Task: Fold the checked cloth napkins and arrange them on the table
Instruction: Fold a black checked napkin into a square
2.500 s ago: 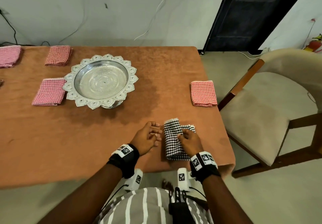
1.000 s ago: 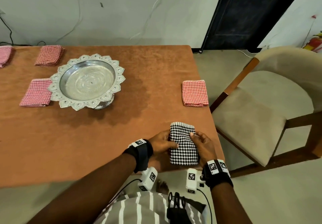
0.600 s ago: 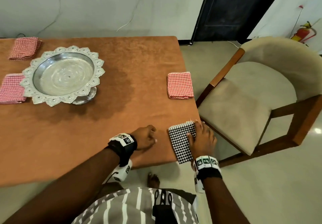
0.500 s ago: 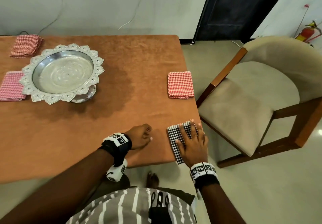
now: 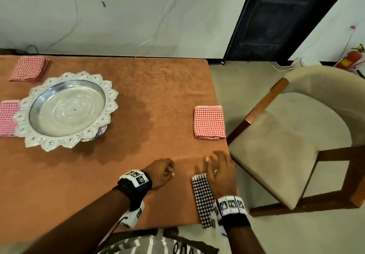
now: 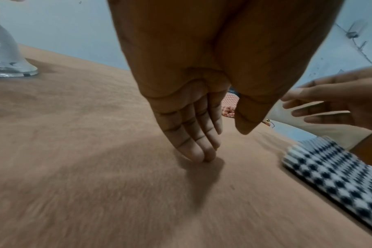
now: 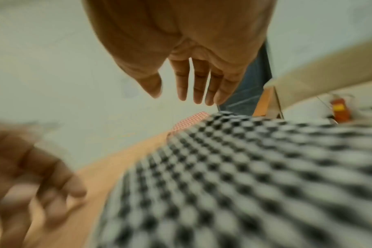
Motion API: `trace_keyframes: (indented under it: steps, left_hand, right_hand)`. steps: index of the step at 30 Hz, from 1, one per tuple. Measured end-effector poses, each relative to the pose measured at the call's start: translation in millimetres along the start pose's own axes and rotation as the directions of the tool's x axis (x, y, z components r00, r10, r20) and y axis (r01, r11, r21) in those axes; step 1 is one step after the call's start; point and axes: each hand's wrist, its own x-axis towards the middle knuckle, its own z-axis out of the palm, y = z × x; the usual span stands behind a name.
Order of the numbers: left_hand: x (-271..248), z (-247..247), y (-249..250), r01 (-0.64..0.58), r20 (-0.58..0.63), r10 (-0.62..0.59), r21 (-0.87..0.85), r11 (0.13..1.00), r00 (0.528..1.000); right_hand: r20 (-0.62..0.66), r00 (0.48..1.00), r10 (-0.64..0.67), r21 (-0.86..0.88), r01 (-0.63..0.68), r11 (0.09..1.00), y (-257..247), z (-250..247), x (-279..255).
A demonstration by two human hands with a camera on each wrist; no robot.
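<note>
A folded black-and-white checked napkin [image 5: 203,198] lies flat at the near right corner of the orange-brown table [image 5: 138,88]. Its near end reaches the table's front edge. My right hand [image 5: 218,167] hovers over the napkin's far end, fingers straight and spread, holding nothing. In the right wrist view the right hand [image 7: 193,83] is clear of the napkin [image 7: 244,184]. My left hand [image 5: 164,171] is to the left of the napkin and apart from it. Its fingertips [image 6: 193,151] touch the bare tabletop and it holds nothing.
A folded red checked napkin [image 5: 209,122] lies at the table's right edge, further back. An ornate silver tray [image 5: 67,107] stands at the left, with a red napkin [image 5: 28,69] behind it and a pink one [image 5: 7,118] beside it. A beige chair [image 5: 286,139] stands close to the right.
Both hands set the folded black-and-white napkin at the near right corner. The right hand pressed flat on it, then lifted and moved forward. The left hand let go and stayed on the table.
</note>
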Motion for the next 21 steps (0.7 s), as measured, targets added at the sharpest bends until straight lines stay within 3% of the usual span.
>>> trace_keyframes:
  steps: [2,3,6,9,12,16,20,21]
  left_hand:
    - [11,-12,-4,0.033,-0.017,-0.033,-0.002,0.999,0.999]
    - [17,-19,-5,0.043,-0.024,-0.043,-0.012,0.999,0.999]
    - [38,-34,-3,0.102,-0.078,-0.107,-0.075,0.992,0.991]
    - [74,-43,11,0.162,-0.106,-0.200,-0.291,0.943,0.974]
    - [121,-50,26,0.181,-0.123,-0.259,-0.438,0.881,0.958]
    - [177,-53,30,0.209,-0.176,-0.320,-0.461,0.862,0.931]
    - [184,-73,48,0.224,-0.012,-0.277,-0.556,0.800,0.961]
    - [183,-77,49,0.190,-0.007,-0.255,-0.647,0.738,0.967]
  right_hand:
    - [-0.102,0.974,0.203,0.201,-0.180,0.963,-12,7,59]
    - [-0.110,0.955,0.275,0.222,-0.246,0.944,-13,13,91]
    - [-0.007,0.932,0.362,0.028,-0.362,0.932,-7,31,160]
    - [0.097,0.938,0.333,-0.172,-0.314,0.934,-1,49,185]
    - [0.117,0.942,0.315,-0.167,-0.294,0.941,-5,60,184]
    - [0.048,0.965,0.257,0.000,-0.258,0.966,-8,70,173]
    - [-0.083,0.956,0.281,0.258,-0.251,0.933,-9,70,178]
    - [-0.082,0.945,0.317,0.348,-0.271,0.898,-11,68,180]
